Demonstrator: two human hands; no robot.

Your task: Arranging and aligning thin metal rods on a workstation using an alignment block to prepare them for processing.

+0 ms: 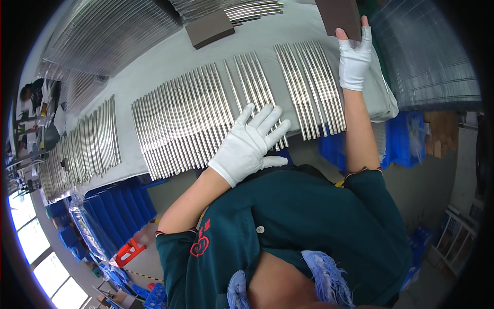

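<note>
My left hand (251, 143), in a white glove, lies with fingers spread over the lower ends of a small group of shiny metal rods (252, 77). At the table's far right, my right hand (355, 59) grips the near end of a dark brown flat block (339, 16); its glove leaves the tips of the thumb and a finger bare. The block's far end runs out of view. A wide row of rods (182, 118) lies left of my left hand. Another group of rods (311, 87) lies between my two hands.
A second brown block (210, 30) rests at the back of the grey-covered table (123, 85). More rods (85, 147) lie at far left, with plastic-wrapped stacks (113, 41) behind. Clear plastic covers a stack (427, 56) at right. Blue bins (121, 206) stand below the table edge.
</note>
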